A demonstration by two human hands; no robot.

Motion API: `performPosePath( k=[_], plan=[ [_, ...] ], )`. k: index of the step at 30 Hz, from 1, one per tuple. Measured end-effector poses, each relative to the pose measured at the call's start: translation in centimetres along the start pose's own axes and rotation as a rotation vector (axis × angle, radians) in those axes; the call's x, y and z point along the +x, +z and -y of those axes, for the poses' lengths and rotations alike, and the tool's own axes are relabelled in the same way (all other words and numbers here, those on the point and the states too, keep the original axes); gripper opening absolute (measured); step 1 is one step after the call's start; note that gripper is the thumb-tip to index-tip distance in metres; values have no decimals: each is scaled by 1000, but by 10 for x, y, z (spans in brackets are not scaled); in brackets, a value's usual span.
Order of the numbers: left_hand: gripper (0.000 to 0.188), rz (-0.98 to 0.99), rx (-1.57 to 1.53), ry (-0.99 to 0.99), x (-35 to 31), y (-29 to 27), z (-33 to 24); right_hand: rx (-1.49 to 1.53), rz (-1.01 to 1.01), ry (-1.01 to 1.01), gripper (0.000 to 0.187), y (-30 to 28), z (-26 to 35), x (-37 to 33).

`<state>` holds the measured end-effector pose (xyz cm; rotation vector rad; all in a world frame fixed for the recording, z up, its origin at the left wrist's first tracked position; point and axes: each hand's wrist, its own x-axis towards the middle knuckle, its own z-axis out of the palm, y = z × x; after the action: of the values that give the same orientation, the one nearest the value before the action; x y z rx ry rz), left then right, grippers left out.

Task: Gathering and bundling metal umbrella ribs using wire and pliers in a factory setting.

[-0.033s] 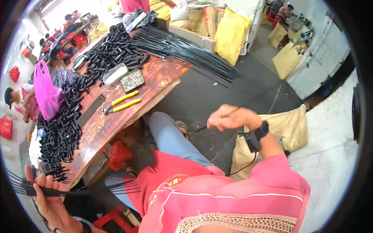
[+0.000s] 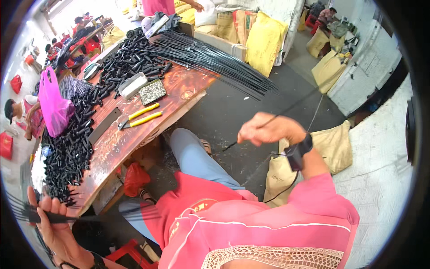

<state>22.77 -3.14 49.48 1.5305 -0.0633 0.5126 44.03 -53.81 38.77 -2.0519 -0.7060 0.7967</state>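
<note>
At the lower left, my left hand (image 2: 56,219) is closed round a bundle of thin black rods (image 2: 33,216), whose ends blur on both sides of it. My right hand (image 2: 264,128), raised over the floor, pinches a single thin black rod (image 2: 230,145). One end of this rod pokes out below the fingers; the rest runs blurred toward the upper right. Close to my left hand, a heap of short black tubes (image 2: 69,163) covers the left side of the wooden table (image 2: 181,92). More long black rods (image 2: 215,58) lie at its far end, overhanging the edge.
Yellow-handled cutters (image 2: 143,119), a flat metal blade (image 2: 105,125), a tin of small silvery bits (image 2: 152,92), a white tub (image 2: 133,86) and a pink bag (image 2: 53,105) are on the table. A beige sack (image 2: 331,145) stands by the right wall. Other people sit in the background.
My right hand has risen slightly, and the rod in its fingers shows more plainly. My left hand has shifted a little and still grips the bundle.
</note>
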Motion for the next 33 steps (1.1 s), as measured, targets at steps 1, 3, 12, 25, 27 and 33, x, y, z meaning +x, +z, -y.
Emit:
performPosePath(
  k=[1, 3, 12, 25, 27, 33],
  plan=[
    [54, -94, -21, 1, -8, -1, 3, 42, -23, -26, 31, -8, 30, -5],
    [54, -178, -106, -15, -16, 4, 4, -104, -260, -180, 23, -18, 95, -24],
    [47, 17, -414, 28, 3, 48, 11, -290, -498, -575, 16, -38, 237, 34],
    [38, -56, -413, -197, 39, 84, 35, -1125, -963, -1498, 28, 80, 277, 254],
    [34, -69, -428, -196, 49, 81, 40, -1069, -949, -1524, 35, 96, 278, 257],
    [25, -110, -359, -274, 48, 84, 49, -937, -850, -1562, 58, 113, 255, 255]
  ],
)
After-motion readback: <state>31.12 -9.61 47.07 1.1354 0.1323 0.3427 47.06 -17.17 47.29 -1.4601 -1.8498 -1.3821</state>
